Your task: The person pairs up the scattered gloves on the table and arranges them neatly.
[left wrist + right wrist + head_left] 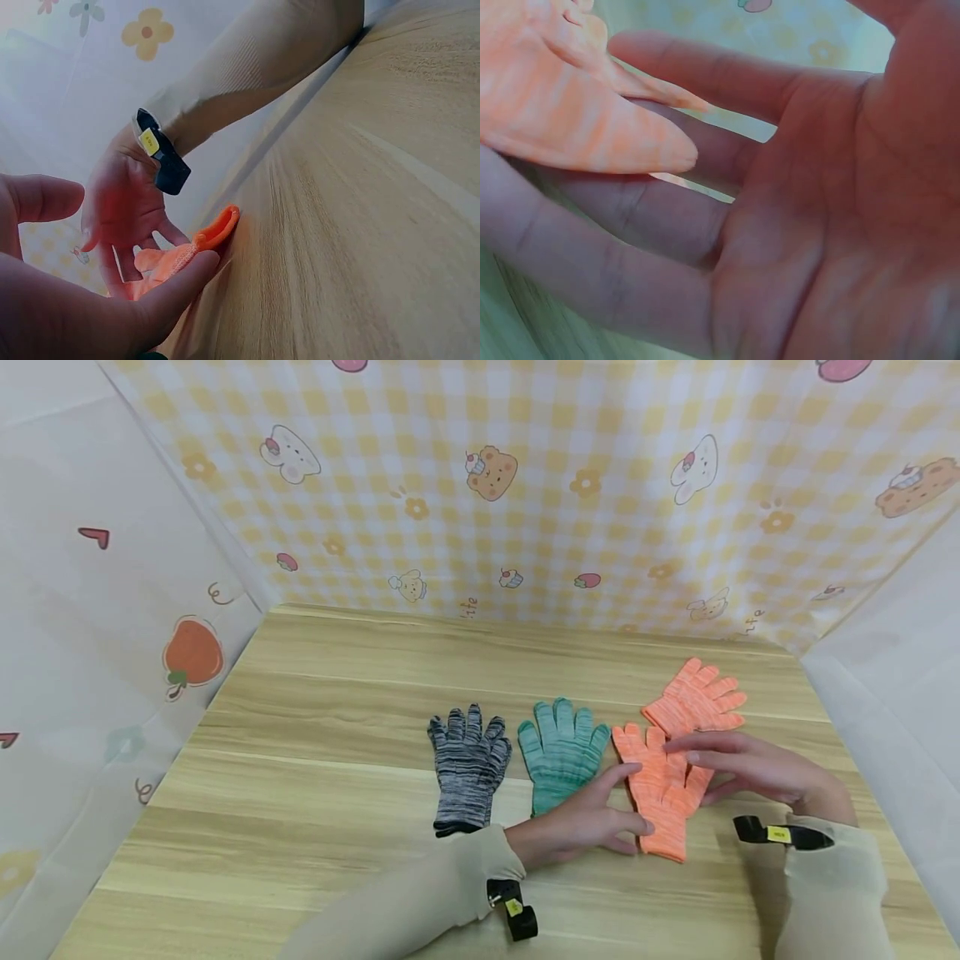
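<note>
Two orange knit gloves lie on the right of the table in the head view. My left hand touches the left edge of the nearer orange glove with spread fingers, close to its cuff. From the other side, my right hand reaches to its fingers, its own fingers extended. In the right wrist view, a finger of the orange glove lies over my outstretched fingers. The farther orange glove lies just behind, tilted to the right. A green glove lies flat beside them, partly hidden by my left hand.
Left of the green glove lies a black-and-grey glove, fingers pointing away. Bare wood tabletop extends to the left. A yellow checked cloth hangs at the back, and white sheets stand at the sides.
</note>
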`<state>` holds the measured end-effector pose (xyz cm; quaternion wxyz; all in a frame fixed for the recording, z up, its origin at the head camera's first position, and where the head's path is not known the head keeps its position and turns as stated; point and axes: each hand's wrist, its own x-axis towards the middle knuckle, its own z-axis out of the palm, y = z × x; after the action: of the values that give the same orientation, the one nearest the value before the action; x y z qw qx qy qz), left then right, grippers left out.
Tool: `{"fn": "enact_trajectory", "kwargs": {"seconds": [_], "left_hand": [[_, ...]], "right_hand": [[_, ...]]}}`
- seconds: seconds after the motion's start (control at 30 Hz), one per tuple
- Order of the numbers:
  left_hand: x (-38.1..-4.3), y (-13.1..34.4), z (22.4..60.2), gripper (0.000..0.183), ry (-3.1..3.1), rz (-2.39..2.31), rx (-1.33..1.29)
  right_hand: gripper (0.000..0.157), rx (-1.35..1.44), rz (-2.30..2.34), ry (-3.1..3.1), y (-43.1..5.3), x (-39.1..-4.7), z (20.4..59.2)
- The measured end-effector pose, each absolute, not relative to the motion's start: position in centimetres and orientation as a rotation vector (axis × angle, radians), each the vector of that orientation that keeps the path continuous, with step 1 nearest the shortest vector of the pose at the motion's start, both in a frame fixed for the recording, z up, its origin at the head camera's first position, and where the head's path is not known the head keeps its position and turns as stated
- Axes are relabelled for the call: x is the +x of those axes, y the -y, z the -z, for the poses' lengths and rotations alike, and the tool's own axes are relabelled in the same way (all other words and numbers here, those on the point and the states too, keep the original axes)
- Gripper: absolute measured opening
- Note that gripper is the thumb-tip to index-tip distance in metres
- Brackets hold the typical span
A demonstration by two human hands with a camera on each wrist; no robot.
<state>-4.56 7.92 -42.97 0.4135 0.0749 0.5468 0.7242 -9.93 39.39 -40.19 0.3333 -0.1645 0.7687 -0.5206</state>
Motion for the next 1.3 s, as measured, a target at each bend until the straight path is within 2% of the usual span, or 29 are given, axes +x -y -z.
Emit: {"fn": "enact_trajectory", "kwargs": {"seconds": [0.37, 1.3], "left_hand": [[-4.4, -8.0, 42.8, 0.081, -1.345, -1.819, 0.192], [-4.2, -7.8, 42.3, 0.081, -1.399, -1.742, 0.185]], "right_hand": [[0.044, -0.317, 1.312, -2.079, -40.3, -9.9, 40.0], [0.045, -0.316, 1.297, -2.113, -41.1, -9.7, 40.0]]}}
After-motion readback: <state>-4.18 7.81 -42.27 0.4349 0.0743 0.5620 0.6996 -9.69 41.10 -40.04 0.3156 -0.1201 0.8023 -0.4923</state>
